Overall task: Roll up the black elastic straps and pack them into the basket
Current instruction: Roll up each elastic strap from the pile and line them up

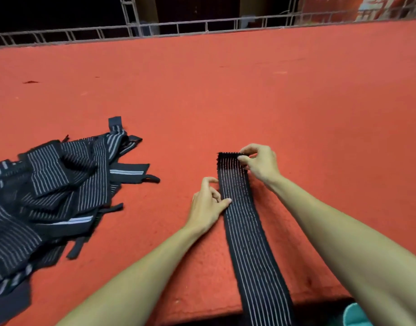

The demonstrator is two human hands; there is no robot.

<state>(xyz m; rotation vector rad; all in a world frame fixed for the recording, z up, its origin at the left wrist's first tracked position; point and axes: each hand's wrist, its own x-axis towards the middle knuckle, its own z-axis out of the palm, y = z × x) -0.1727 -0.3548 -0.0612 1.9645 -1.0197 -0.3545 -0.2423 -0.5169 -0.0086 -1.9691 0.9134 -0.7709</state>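
Black elastic strap stretched flat and lengthwise on red table, white stripes up, near end trailing over the front edge. Laid straight, presumably, for a clean, even roll from the far end back toward the body. Right grip closed on that far end, thumb and forefingers pinching the webbing, seemingly to turn over the first curl. Left grip lower down at the strap's left edge, thumb tip on the webbing, other fingers curled beside it. Probably pinning the strap against sliding, but pinching or merely pressing: cannot tell. Heap of unrolled straps well apart to the left, loose and tangled. Basket not in view. Roll barely begun, by the look of it.
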